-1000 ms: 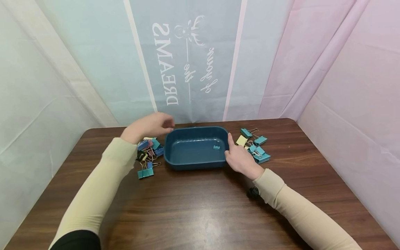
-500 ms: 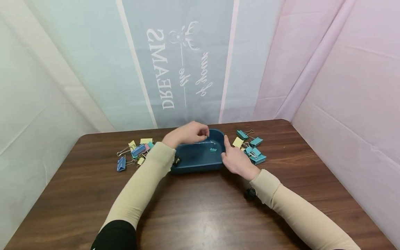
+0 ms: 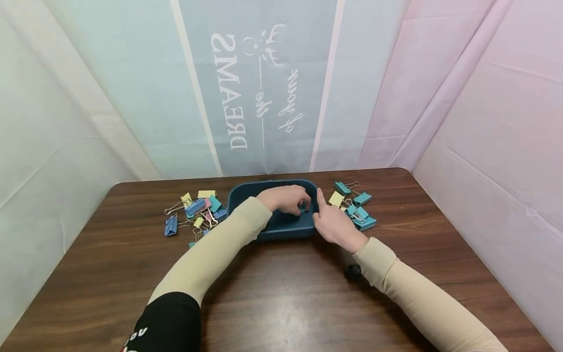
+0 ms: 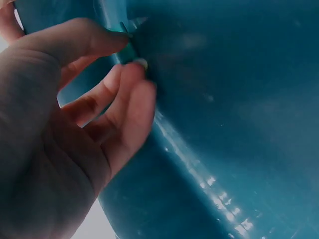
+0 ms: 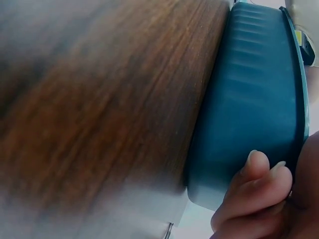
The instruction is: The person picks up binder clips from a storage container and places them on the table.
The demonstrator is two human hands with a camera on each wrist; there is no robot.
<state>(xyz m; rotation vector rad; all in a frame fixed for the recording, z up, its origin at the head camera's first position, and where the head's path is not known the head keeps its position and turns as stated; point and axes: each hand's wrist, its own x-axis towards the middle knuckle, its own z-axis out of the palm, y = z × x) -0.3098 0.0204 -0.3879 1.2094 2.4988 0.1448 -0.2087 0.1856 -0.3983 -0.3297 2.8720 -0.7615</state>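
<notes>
My left hand (image 3: 286, 199) is down inside the dark teal plastic box (image 3: 242, 192). In the left wrist view, the thumb and fingertips of the left hand (image 4: 94, 94) pinch a small teal binder clip (image 4: 130, 49), mostly hidden by the fingers. The right hand (image 3: 336, 225) holds the box's right end. Its index finger (image 3: 321, 198) lies straight along the rim, while the right wrist view shows other fingers (image 5: 259, 184) curled against the outer wall (image 5: 249, 99). The right thumb is not clearly seen.
A mixed pile of binder clips (image 3: 195, 209) in blue, yellow, pink and teal lies left of the box. To its right are teal and yellow clips (image 3: 361, 216). A small black object (image 3: 353, 272) sits beside the right sleeve. Cloth (image 3: 264, 161) hangs behind the table (image 3: 272, 293).
My left hand has moved right from above the left pile, across the box, and down onto the small teal clip inside it. The right hand has stayed at the box's right end.
</notes>
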